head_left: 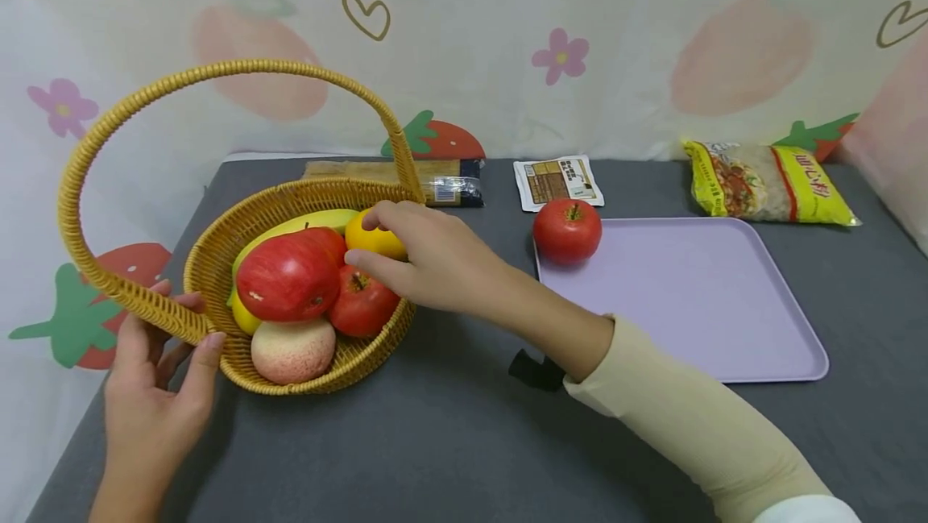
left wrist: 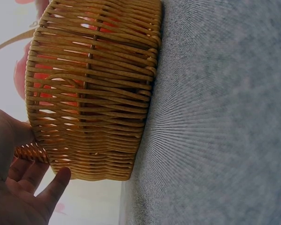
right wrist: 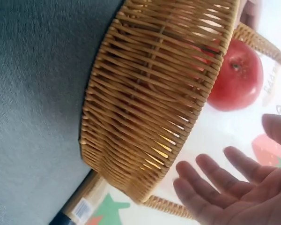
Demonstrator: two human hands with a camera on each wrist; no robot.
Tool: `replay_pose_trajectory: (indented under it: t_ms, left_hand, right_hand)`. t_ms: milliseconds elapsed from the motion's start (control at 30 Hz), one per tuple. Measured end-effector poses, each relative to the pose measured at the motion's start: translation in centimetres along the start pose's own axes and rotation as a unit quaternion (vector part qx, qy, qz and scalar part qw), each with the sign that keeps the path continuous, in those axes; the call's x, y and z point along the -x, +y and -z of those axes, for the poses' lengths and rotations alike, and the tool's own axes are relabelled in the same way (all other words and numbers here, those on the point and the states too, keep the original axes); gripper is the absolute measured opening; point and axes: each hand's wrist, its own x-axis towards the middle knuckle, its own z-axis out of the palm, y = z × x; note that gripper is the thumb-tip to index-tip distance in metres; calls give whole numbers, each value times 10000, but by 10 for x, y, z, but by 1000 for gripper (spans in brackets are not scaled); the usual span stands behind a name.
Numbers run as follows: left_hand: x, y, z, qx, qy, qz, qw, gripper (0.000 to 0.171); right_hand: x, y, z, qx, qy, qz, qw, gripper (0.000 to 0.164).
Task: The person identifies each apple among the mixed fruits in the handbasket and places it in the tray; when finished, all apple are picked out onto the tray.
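Note:
A wicker basket (head_left: 371,358) with a tall arched handle stands on the left of the table. My left hand (head_left: 155,398) grips it where the handle meets the rim, thumb on the near side and fingers behind. Inside lie a banana (head_left: 319,221), a large glossy red fruit (head_left: 286,280), a red apple (head_left: 362,307), a pinkish peach (head_left: 293,351) and a yellow fruit (head_left: 377,241). Over the basket's right side is my right hand (head_left: 428,253), its thumb and fingers apart near the yellow fruit and the apple. The right wrist view shows this hand (right wrist: 243,187) loosely bent, holding nothing.
Right of the basket lies a lilac tray (head_left: 689,297), with another red apple (head_left: 568,231) at its far left corner. A small white packet (head_left: 558,183), a long brown pack (head_left: 457,184) and a yellow food bag (head_left: 768,184) line the back.

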Motion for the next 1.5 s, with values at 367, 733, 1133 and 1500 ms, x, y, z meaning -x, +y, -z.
replay_pose_trajectory:
  t_ms: [367, 733, 1133, 1500]
  left_hand:
    - [0, 0, 1, 45, -4, 12, 10000, 77]
    - [-1, 3, -1, 7, -26, -16, 10000, 78]
    - [-1, 2, 0, -82, -36, 109, 9999, 77]
    - [-1, 1, 0, -134, -20, 123, 9998, 78]
  right_hand:
    - [-38, -20, -7, -852, -624, 135, 9943, 60]
    - [-54, -40, -14, 121, -1218, 16, 9925, 62]
    - [-56, -41, -25, 147, -1620, 483, 9855, 62]
    - [-51, -45, -23, 114, -1670, 506, 9846, 58]
